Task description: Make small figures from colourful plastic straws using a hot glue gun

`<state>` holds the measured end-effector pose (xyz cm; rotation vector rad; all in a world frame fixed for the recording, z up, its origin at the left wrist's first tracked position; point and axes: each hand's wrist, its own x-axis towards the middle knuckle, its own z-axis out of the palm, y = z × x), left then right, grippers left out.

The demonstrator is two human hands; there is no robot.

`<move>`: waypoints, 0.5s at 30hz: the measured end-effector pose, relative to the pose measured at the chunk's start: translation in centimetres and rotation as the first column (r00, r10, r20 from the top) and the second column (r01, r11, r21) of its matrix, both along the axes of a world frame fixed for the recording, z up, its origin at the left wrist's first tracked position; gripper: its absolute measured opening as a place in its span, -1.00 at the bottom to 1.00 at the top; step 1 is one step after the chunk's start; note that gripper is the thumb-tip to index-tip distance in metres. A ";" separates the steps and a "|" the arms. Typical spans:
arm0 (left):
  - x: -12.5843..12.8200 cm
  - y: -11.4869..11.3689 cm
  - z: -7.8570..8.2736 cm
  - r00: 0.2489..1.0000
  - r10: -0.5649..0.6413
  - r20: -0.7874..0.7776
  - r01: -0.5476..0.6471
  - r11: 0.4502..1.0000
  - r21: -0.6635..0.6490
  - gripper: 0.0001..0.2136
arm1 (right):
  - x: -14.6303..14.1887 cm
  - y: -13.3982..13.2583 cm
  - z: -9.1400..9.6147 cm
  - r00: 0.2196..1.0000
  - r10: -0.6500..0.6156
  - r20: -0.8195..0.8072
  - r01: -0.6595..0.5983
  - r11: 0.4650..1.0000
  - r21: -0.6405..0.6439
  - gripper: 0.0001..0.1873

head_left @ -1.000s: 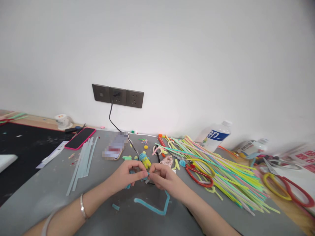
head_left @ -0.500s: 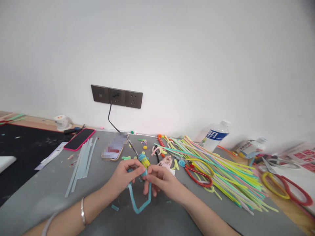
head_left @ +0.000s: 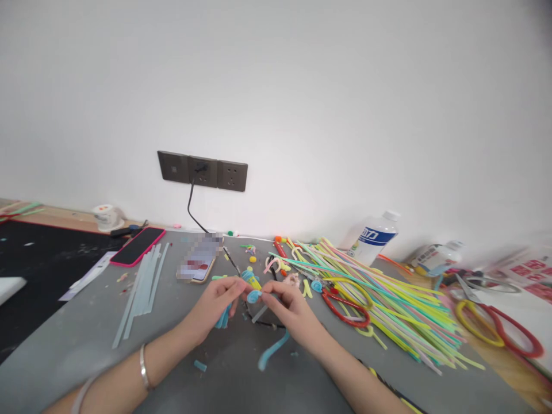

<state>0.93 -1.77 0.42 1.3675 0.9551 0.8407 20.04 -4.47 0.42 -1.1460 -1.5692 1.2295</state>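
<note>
My right hand (head_left: 287, 307) pinches a blue pipe cleaner (head_left: 254, 296) whose near end is rolled into a small flat coil. Its loose tail hangs below that hand, curving toward the mat. My left hand (head_left: 218, 302) has its fingers curled together right beside the coil. Blue fuzzy stems (head_left: 223, 317) stick out under the left palm, gripped in those fingers. Just behind the fingertips shows a yellow and blue fuzzy piece (head_left: 250, 278), partly hidden by the hands. A short blue offcut (head_left: 200, 365) lies on the mat below.
Many pastel pipe cleaners (head_left: 388, 299) spread over the right side, with red-and-yellow scissors (head_left: 349, 313) on them. A white bottle (head_left: 375, 238) stands behind. At left lie a pink-cased phone (head_left: 138, 246), pale glue sticks (head_left: 144, 282) and a second phone (head_left: 198, 261). A black cord (head_left: 192, 201) runs from the wall socket.
The blue pipe cleaner no longer loops between both hands; its tail now hangs under my right hand. A coil shows between the fingertips, and the hands have turned slightly.
</note>
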 end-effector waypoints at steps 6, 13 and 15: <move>-0.3 0.3 -0.3 0.985 -0.094 -0.143 0.108 0.990 0.095 -0.68 | -0.6 -0.9 0.7 0.992 -0.029 0.125 0.022 0.998 0.055 -0.70; -0.3 -0.1 -0.1 0.999 -0.034 -0.009 0.034 0.999 0.020 -0.66 | -0.3 -0.8 0.3 1.000 -0.001 0.015 0.000 0.998 0.069 -0.63; -0.2 -0.2 0.1 1.000 0.005 0.016 -0.005 1.000 0.004 -0.66 | -0.4 -0.8 0.2 0.999 0.039 -0.015 -0.038 0.999 0.022 -0.59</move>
